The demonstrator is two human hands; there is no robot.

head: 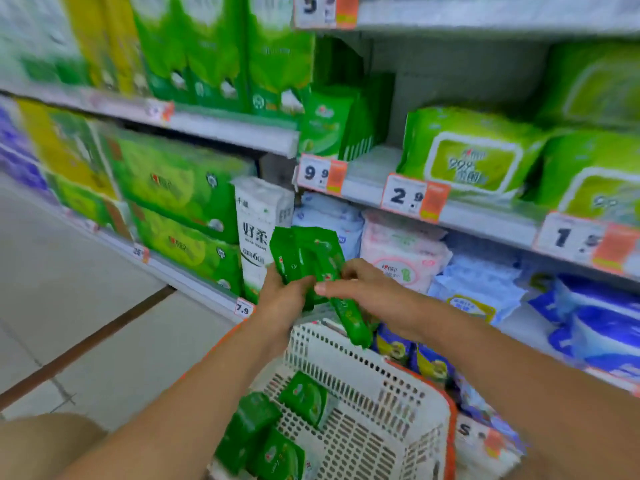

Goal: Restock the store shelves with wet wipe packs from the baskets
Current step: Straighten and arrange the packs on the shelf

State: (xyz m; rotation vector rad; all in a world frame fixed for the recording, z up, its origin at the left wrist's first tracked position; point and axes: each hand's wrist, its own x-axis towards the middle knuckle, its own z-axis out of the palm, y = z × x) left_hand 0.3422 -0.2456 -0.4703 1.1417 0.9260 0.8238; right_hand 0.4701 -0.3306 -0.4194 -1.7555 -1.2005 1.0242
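Fingers [304, 284] of my left hand [284, 297] were curled round a bunch of green wet wipe packs [304, 254], held upright above the far rim of the white basket [398, 403]. My right hand [360, 289] pinched the same bunch from the right side, thumb pointing left across the packs. One long green pack [351, 322] hung tilted below both hands, its lower end just over the basket's far rim; I could not tell which hand carried it.

Loose green packs [263, 434] lay in the near left part of the basket, one of them [306, 398] tilted against the mesh floor. The basket's orange edge [450, 427] ran just beside the lower shelf fronts on the right.

Open room: the middle shelf [367, 168] had a bare strip between the upright green packs [329, 123] at its left end and the lime-green packs [474, 150] on the right, behind the 9.9 price tag [320, 173] and the 2.9 price tag [414, 197]. The shelf lip sat well above the hands. Below it, pink and blue packs [401, 247] crowded right up to the edge. Floor tiles [69, 289] stretched open to the left. The picture was motion-blurred.
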